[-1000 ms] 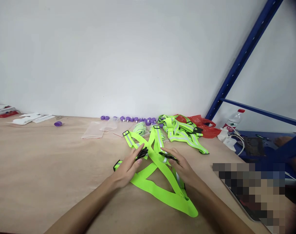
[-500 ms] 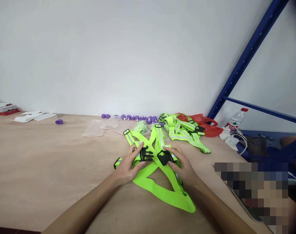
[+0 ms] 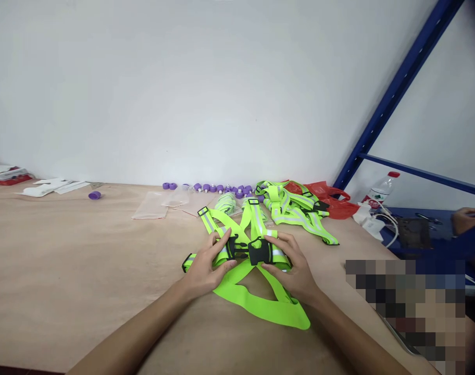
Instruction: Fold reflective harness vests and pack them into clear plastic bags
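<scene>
In the head view, the neon harness lies on the desk, on the near side of the purple caps. The left hand pinches the pronged buckle half, the right hand the socket half. Whether the prongs have entered is hard to tell; tilting either half could make them jam.

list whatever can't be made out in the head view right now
All in the head view:
Buckle prongs: too small to tell whether their tips have entered the socket.
Green strap: partly covered by the left hand.
Bottle: label too small to read.
Red-and-white box: cut off by the left edge.
Lower right: a pixelated patch hides what lies there.
</scene>
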`<state>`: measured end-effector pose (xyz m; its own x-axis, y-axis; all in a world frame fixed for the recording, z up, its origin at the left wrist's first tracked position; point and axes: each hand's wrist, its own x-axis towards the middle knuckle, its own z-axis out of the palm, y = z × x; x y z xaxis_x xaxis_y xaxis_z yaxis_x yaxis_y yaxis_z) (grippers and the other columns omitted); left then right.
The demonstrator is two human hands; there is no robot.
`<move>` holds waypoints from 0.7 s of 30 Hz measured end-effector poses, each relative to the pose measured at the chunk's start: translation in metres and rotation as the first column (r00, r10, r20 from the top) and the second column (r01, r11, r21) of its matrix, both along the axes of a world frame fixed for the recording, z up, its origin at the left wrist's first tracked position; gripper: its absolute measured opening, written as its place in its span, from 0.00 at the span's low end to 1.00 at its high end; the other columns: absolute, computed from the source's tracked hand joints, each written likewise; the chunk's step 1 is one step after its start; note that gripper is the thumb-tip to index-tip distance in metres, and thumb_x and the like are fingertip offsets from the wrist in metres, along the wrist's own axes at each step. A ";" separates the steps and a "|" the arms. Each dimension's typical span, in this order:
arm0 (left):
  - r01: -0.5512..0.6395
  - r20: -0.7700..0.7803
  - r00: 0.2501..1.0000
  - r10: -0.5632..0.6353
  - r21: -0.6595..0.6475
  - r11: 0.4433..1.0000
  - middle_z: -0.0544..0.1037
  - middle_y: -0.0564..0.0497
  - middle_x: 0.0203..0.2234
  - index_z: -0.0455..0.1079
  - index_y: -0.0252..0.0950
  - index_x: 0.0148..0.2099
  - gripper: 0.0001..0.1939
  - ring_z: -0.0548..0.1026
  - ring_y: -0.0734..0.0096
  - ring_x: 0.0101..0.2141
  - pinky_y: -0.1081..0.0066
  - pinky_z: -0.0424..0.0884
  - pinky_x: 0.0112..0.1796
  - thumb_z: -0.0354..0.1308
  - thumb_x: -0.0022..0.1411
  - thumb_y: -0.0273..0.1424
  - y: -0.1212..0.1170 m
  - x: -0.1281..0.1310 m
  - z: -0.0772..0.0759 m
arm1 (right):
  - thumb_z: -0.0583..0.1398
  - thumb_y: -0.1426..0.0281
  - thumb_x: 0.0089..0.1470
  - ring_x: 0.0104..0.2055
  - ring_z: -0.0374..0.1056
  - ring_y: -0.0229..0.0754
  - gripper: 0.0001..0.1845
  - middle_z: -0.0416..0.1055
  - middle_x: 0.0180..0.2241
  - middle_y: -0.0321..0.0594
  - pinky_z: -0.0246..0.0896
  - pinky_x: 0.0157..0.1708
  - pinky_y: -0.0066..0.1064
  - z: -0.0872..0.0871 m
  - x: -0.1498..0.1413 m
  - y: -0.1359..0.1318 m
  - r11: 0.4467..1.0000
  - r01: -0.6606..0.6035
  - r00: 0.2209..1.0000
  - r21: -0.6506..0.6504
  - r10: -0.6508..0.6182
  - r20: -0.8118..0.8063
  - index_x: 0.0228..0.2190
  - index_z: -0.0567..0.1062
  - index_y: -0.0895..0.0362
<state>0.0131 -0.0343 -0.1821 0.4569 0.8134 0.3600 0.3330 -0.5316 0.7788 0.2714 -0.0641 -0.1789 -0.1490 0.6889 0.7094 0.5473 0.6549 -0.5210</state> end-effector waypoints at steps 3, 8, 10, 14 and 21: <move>0.005 -0.012 1.000 -0.005 -0.002 1.000 0.64 0.42 0.52 0.48 0.46 0.73 0.36 0.65 0.51 0.54 0.55 0.64 0.55 0.55 0.68 0.44 0.000 0.000 0.000 | 0.68 0.65 0.56 0.52 0.68 0.48 0.25 0.66 0.49 0.44 0.70 0.50 0.34 -0.001 0.000 0.000 1.000 0.015 1.000 0.004 -0.015 0.000 0.55 0.74 0.46; 0.010 -0.020 1.000 -0.010 0.005 1.000 0.63 0.43 0.53 0.46 0.47 0.74 0.37 0.64 0.52 0.55 0.55 0.63 0.56 0.55 0.68 0.43 -0.001 -0.001 -0.001 | 0.68 0.64 0.56 0.52 0.68 0.49 0.25 0.66 0.49 0.44 0.70 0.50 0.36 -0.002 0.000 0.001 1.000 0.012 1.000 -0.013 -0.012 -0.003 0.55 0.74 0.47; 0.019 -0.033 0.999 -0.019 0.007 1.000 0.64 0.43 0.52 0.45 0.49 0.74 0.37 0.64 0.52 0.55 0.55 0.63 0.56 0.56 0.68 0.42 0.000 -0.002 -0.002 | 0.68 0.65 0.56 0.52 0.69 0.48 0.25 0.66 0.49 0.44 0.70 0.50 0.35 -0.002 0.001 0.001 1.000 0.008 1.000 -0.023 -0.008 -0.011 0.55 0.74 0.46; 0.049 -0.046 0.998 -0.048 0.025 0.998 0.65 0.44 0.52 0.46 0.50 0.73 0.37 0.65 0.54 0.54 0.56 0.64 0.55 0.56 0.68 0.42 0.001 -0.003 -0.006 | 0.68 0.65 0.56 0.52 0.69 0.48 0.26 0.67 0.49 0.44 0.70 0.50 0.35 -0.001 0.002 0.001 0.999 -0.009 1.000 -0.042 0.008 -0.020 0.55 0.74 0.46; 0.046 -0.052 0.998 -0.043 0.039 0.998 0.65 0.44 0.51 0.47 0.50 0.73 0.36 0.66 0.55 0.53 0.57 0.64 0.55 0.56 0.68 0.43 0.002 -0.002 -0.009 | 0.67 0.63 0.55 0.51 0.69 0.48 0.22 0.68 0.48 0.45 0.70 0.50 0.36 0.001 0.003 0.001 0.997 -0.022 0.999 -0.071 0.020 -0.028 0.52 0.77 0.48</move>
<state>0.0107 -0.0322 -0.1909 0.5110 0.7773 0.3669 0.3473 -0.5772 0.7391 0.2743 -0.0628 -0.1780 -0.1453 0.7345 0.6629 0.5191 0.6269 -0.5809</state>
